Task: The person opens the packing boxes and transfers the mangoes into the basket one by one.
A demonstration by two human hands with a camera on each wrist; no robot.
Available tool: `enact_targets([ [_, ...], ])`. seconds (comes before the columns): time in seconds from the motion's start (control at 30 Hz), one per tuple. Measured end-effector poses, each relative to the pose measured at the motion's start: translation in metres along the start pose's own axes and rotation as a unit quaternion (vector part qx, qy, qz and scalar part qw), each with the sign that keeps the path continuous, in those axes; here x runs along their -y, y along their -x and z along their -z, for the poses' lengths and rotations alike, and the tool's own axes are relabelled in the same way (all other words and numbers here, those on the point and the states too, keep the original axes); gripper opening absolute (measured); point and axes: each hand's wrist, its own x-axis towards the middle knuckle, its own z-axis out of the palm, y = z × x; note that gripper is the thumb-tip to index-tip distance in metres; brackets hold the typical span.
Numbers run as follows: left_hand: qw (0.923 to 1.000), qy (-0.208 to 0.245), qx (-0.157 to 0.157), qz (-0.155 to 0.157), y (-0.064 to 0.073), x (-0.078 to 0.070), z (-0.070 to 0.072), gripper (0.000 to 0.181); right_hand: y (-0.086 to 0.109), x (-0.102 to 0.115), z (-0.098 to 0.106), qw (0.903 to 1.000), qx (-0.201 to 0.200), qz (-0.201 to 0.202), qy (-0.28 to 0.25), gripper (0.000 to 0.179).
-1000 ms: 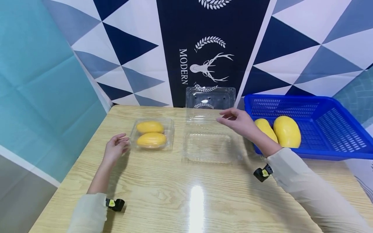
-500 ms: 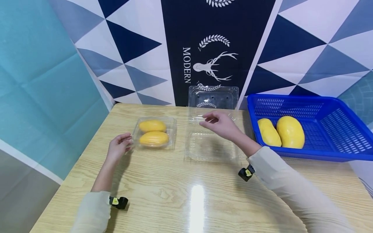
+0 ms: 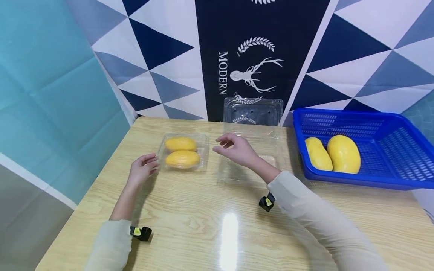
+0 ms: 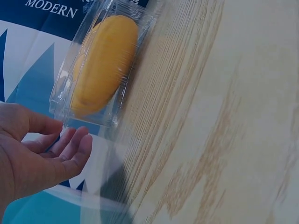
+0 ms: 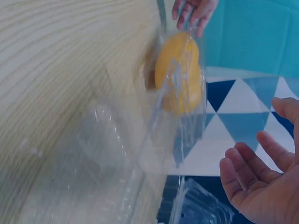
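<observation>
Two yellow mangoes point(image 3: 182, 159) lie inside a clear plastic clamshell box point(image 3: 203, 150) on the left part of the table. My left hand point(image 3: 144, 167) is at the box's left side, its relaxed fingertips right at the corner, as the left wrist view shows. Over a second clamshell, my right hand point(image 3: 235, 150) hangs with fingers loosely bent and nothing in them. That second clamshell point(image 3: 252, 109) stands open, lid raised at the back; the hand hides part of its base. In the right wrist view, the right hand point(image 5: 266, 182) shows its fingers spread apart.
A blue plastic basket point(image 3: 393, 150) at the right holds two more mangoes point(image 3: 343, 154). The wooden table point(image 3: 190, 218) runs back to a patterned cloth point(image 3: 176, 86), with a teal cloth point(image 3: 61, 94) along the left.
My right hand has moved left from beside the basket, across the open clamshell toward the filled box. The left hand has stayed by the box's left edge. The head view has shifted slightly.
</observation>
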Motion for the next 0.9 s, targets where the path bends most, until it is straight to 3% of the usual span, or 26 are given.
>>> enact_targets([
  [0.43,0.9999,0.006,0.01,-0.006,-0.001,0.002,0.002,0.041,-0.018,0.012,-0.044,0.9975,0.02,0.066,0.017,0.042],
  [0.67,0.9999,0.002,0.012,0.005,-0.002,0.003,0.002,0.041,-0.022,0.02,-0.062,0.991,0.033,0.11,0.069,0.044],
  [0.9,0.9999,0.004,0.013,-0.004,-0.001,0.004,0.004,0.042,-0.029,0.021,-0.08,0.979,0.029,0.139,0.146,0.044],
])
